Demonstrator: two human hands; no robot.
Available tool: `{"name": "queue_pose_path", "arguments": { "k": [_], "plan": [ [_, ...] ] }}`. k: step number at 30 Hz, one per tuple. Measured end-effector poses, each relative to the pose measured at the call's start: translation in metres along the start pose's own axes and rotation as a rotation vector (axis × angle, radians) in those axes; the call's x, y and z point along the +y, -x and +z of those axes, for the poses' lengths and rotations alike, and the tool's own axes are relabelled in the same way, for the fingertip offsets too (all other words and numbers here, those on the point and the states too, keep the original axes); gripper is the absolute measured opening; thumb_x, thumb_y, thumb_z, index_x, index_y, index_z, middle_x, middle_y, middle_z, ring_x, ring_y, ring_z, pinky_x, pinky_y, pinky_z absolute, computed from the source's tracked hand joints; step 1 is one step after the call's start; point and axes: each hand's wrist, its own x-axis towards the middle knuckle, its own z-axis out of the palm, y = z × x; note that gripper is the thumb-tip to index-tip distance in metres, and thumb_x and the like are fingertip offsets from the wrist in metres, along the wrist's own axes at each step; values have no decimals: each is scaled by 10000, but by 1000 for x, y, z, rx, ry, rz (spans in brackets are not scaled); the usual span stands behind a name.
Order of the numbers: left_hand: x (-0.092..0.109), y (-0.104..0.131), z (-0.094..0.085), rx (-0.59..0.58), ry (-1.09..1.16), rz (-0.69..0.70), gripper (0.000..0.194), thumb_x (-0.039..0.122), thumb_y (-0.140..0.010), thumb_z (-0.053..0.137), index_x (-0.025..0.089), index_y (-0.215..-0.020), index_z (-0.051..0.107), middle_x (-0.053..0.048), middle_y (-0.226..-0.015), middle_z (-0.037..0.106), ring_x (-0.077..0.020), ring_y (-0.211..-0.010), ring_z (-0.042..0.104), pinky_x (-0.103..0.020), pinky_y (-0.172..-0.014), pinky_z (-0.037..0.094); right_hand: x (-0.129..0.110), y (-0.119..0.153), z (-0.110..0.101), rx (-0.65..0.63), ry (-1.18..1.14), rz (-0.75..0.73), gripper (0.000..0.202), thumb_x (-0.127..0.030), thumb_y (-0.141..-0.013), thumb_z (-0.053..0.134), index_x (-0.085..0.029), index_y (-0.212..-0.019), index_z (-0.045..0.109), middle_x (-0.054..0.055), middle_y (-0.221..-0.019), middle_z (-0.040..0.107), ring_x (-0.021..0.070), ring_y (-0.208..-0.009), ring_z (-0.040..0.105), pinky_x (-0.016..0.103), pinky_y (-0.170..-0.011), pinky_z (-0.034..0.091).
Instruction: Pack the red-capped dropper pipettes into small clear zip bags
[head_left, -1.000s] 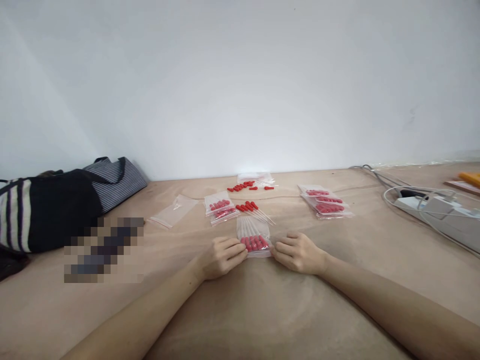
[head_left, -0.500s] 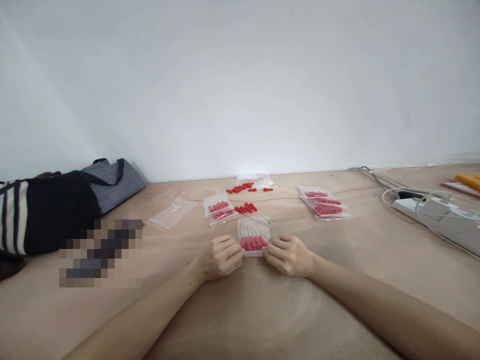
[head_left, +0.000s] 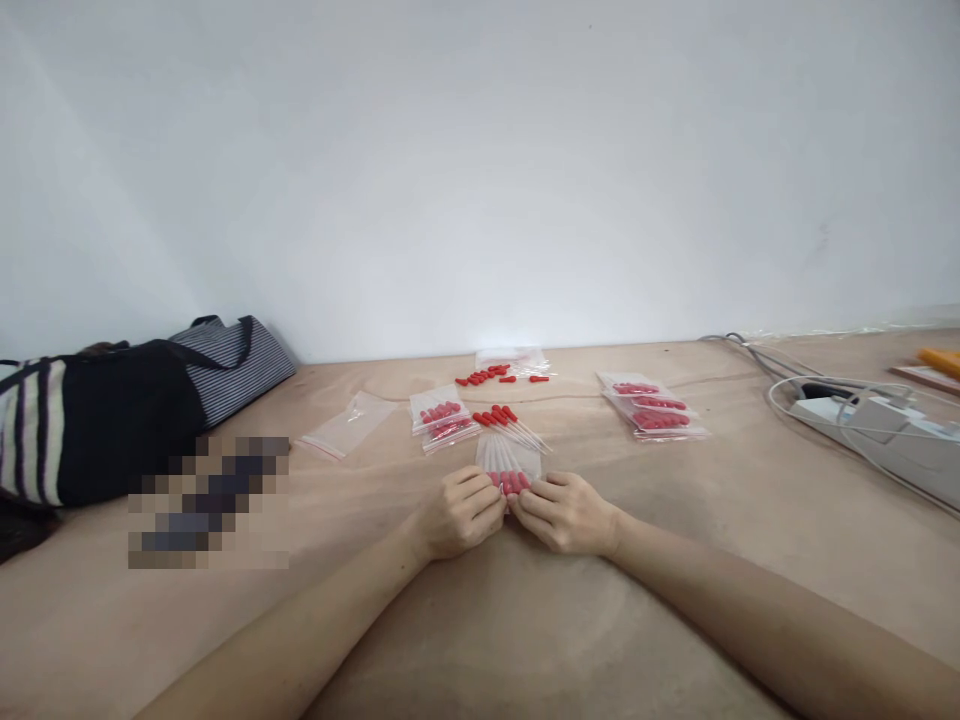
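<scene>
A small clear zip bag lies flat in front of me, holding several red-headed white sticks with their heads toward me. My left hand pinches the bag's near edge. Close beside it, my right hand pinches the same edge, so the fingertips of both hands almost meet and cover most of that edge. Just beyond the bag, several loose red-headed sticks lie fanned out, touching or overlapping its far end.
Filled bags lie to the left, and another stack of filled bags to the right. An unfilled-looking bag is farther left. More red heads lie near the wall. A power strip with cables stands right, a black striped bag left.
Both hands have moved inward along the bag's near edge, the left one to the right and the right one slightly left. They now cover more of that edge.
</scene>
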Motion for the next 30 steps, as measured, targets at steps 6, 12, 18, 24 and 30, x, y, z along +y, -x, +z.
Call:
{"name": "queue_pose_path", "arguments": {
  "k": [6, 12, 18, 24, 30],
  "plan": [
    [0, 1, 0, -19, 15, 7, 200, 98, -820, 467, 160, -642, 534, -1, -610, 547, -113, -604, 527, -276, -626, 468, -1, 0, 1, -17, -14, -9, 285, -102, -847, 373, -148, -621, 540, 10, -625, 533, 105, -541, 415, 274, -501, 228],
    [-4, 8, -4, 17, 29, 3, 199, 79, -812, 481, 162, -637, 527, 14, -582, 530, -104, -562, 507, -273, -614, 466, 3, 5, -4, -5, 10, -14, 284, -97, -853, 363, -149, -632, 535, 9, -619, 531, 97, -537, 427, 273, -501, 237],
    [-7, 15, -9, 6, 48, -20, 145, 123, -824, 489, 163, -697, 546, -5, -628, 564, -118, -601, 540, -287, -639, 485, 6, 6, -6, -3, 20, -1, 277, -95, -853, 370, -147, -634, 532, 3, -595, 525, 92, -521, 424, 271, -494, 229],
    [-9, 20, -19, -25, 7, -50, 158, 103, -832, 417, 159, -767, 550, -24, -662, 599, -131, -634, 571, -286, -661, 506, 9, 11, -6, -32, 14, 32, 235, -107, -860, 362, -130, -728, 556, 12, -621, 540, 93, -540, 447, 264, -495, 236],
    [-10, 20, -21, 14, -9, -79, 159, 71, -810, 415, 157, -739, 528, -21, -638, 595, -135, -636, 575, -276, -651, 513, 10, 18, -13, -45, 14, 72, 231, -107, -853, 382, -142, -700, 551, 6, -598, 534, 93, -529, 432, 265, -496, 230]
  ]
}}
